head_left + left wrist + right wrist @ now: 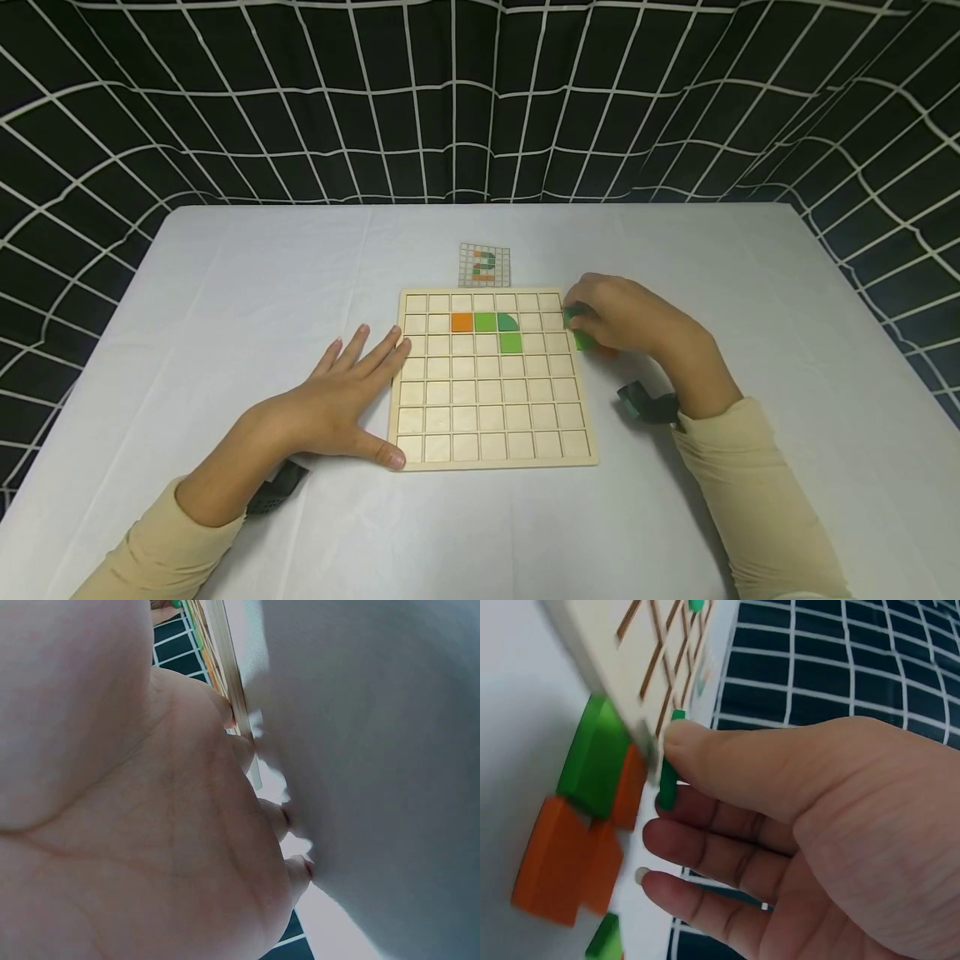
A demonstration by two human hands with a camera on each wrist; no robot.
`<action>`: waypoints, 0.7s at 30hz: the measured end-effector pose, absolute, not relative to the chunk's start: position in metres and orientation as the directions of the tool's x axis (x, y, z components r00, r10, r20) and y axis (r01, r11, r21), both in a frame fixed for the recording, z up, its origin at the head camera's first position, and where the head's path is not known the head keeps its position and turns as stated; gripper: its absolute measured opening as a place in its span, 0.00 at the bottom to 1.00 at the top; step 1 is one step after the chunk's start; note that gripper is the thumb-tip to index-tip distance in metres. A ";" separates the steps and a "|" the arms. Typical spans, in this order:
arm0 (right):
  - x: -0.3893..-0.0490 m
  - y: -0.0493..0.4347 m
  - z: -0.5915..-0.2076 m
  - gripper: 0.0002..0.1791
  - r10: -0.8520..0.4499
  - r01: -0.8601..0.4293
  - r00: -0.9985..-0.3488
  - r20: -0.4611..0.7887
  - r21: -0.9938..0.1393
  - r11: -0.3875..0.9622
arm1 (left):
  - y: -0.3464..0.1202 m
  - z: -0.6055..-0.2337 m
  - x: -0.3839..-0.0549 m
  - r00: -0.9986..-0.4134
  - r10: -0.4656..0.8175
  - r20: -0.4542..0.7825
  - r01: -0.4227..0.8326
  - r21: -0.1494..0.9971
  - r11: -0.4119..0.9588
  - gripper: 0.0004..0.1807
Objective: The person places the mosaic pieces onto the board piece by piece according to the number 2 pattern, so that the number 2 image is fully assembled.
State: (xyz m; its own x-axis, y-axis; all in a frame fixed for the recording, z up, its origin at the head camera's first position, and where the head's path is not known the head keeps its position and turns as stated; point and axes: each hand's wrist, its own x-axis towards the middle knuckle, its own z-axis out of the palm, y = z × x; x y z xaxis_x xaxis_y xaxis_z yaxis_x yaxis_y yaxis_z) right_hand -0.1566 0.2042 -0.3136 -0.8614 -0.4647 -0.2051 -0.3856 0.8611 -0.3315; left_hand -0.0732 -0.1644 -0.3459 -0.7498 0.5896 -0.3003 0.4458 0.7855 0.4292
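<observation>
A pale wooden grid board point(453, 417) lies on the white table. Set in its upper cells are an orange square tile point(462, 322), a light green square tile point(485, 322), a dark green quarter-round tile point(507, 322) and, below that, a second light green tile point(511, 342). My left hand point(330, 408) is spread flat, fingertips and thumb touching the board's left edge. Beside the board's upper right edge, my right hand point(626, 312) pinches a dark green tile point(668, 787) between thumb and forefinger. Its exact shape is partly hidden by the fingers.
Loose light green blocks point(592, 761) and orange blocks point(547, 859) lie by the board's right edge, partly under my right hand. A small pattern card point(484, 265) sits just behind the board. Black cloth with white grid lines point(420, 125) surrounds the table's back and sides.
</observation>
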 end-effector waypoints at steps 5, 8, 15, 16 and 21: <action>-0.150 0.197 -0.310 0.08 -0.539 -0.460 -0.824 -0.176 -0.348 0.817 | -0.164 -0.345 -0.073 -0.750 0.588 -0.303 0.442 0.432 0.786 0.76; -0.146 0.193 -0.308 0.04 -0.580 -0.503 -0.797 -0.167 -0.348 0.791 | -0.165 -0.345 -0.073 -0.750 0.589 -0.303 0.443 0.432 0.786 0.76; -0.141 0.180 -0.307 0.07 -0.658 -0.579 -0.740 -0.139 -0.365 0.729 | -0.165 -0.345 -0.074 -0.748 0.590 -0.303 0.446 0.428 0.786 0.76; -0.140 0.179 -0.308 0.07 -0.662 -0.583 -0.738 -0.135 -0.366 0.725 | -0.165 -0.345 -0.074 -0.748 0.590 -0.304 0.446 0.429 0.785 0.76; -0.135 0.170 -0.311 0.04 -0.702 -0.633 -0.702 -0.121 -0.344 0.693 | -0.165 -0.345 -0.074 -0.747 0.590 -0.305 0.444 0.432 0.785 0.76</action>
